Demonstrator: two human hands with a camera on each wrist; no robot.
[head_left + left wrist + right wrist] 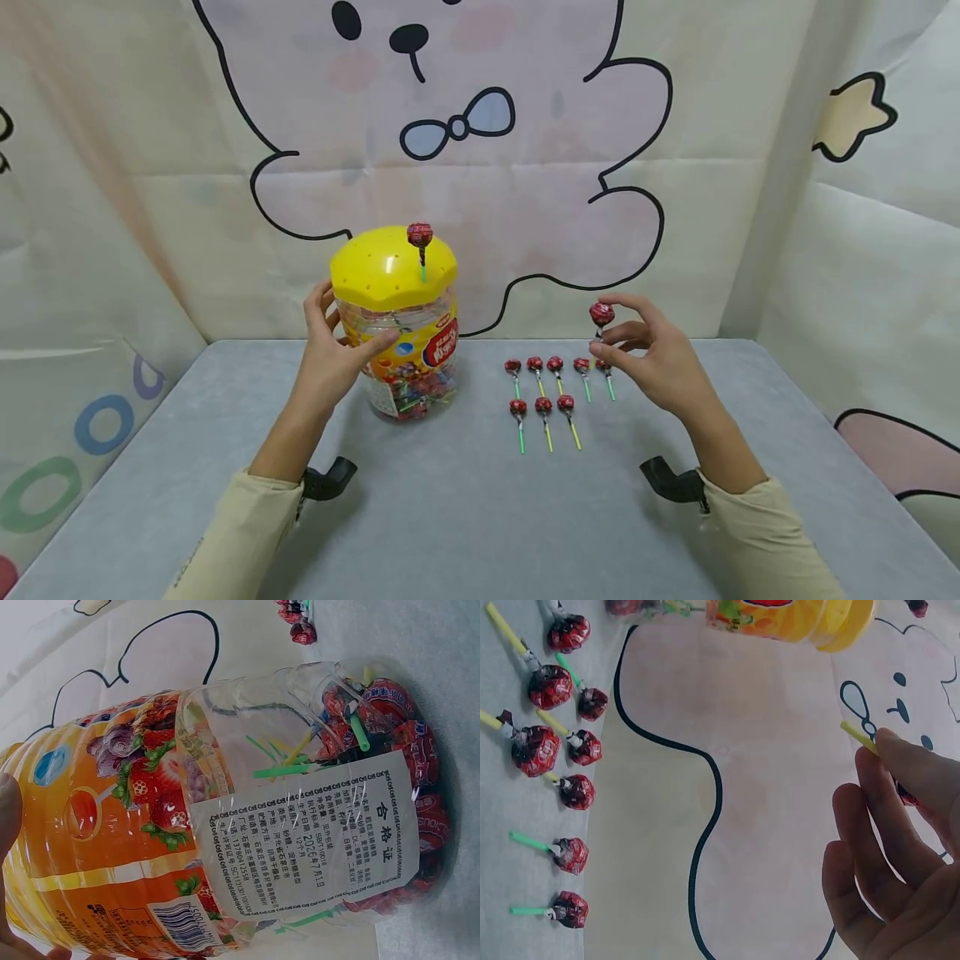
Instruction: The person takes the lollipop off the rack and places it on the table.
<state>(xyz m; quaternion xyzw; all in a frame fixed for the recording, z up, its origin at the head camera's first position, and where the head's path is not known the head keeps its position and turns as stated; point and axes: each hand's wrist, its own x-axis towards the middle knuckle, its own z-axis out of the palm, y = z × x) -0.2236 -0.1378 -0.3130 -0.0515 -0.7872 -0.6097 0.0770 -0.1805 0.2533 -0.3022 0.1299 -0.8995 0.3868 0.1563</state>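
Note:
A clear plastic lollipop jar [416, 346] with a yellow lid [371, 267] stands at the left of the table. My left hand [330, 354] grips its side, thumb across the front and fingers round the back. One red-wrapped lollipop [420, 236] stands upright in the lid on a green stick. At the right, my right hand [656, 354] pinches another red lollipop [602, 314], head up, above the back row. Its yellow stick [857, 737] shows past the thumb in the right wrist view. Through the jar wall, red-wrapped lollipops [386, 701] lie at the bottom.
Several red lollipops [555, 364] lie in a back row, with three more [543, 405] in front, sticks toward me. The grey table [480, 517] ends at a printed curtain [525, 217] behind; similar cloth hangs at both sides.

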